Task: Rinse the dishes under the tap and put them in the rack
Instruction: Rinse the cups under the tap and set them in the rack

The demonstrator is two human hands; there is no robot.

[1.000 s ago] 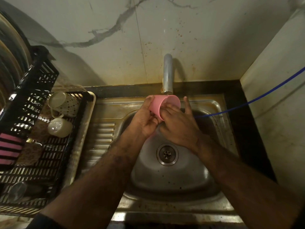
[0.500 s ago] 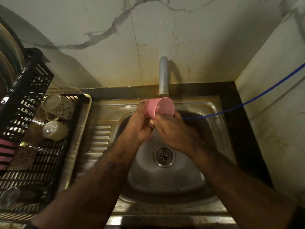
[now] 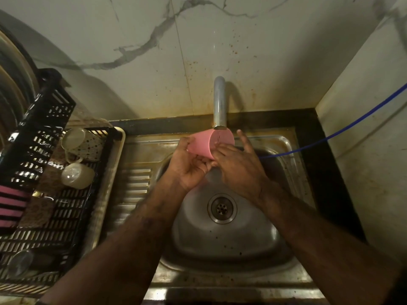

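Marble-veined wall, stained and spattered behind the tap (image 3: 219, 102); steel sink (image 3: 284, 144) set in a dark worktop, drain at the bowl's centre. A blue hose (image 3: 352, 125) runs in from the right wall to the sink. Black slatted rack (image 3: 72, 216) sits left of the sink, two pale cups (image 3: 77, 175) already lying in its far end.

Pink cup (image 3: 203, 144) is held on its side directly under the tap spout, mouth turned right, above the far part of the bowl. My left hand (image 3: 187, 166) holds its base end, thumb over the wall, fingers curled beneath. My right hand (image 3: 237, 164) works at the mouth: fingertips reach into the rim, index finger standing straight and free. So the left grip is narrow and carries the cup; the right grip is looser, fingers partly spread, rubbing not carrying.

Handling, as I judge it: looks like thin plastic, light, stiff enough but with some give at the rim if squeezed. Wet, so likely slick on the smooth outer wall. Not fragile; a drop into the bowl would probably only bounce. Best hold is round the lower wall near the base, where it is narrowest and firmest, or thumb inside the rim with fingers outside for the carry left to the rack. I cannot tell whether it has a handle.
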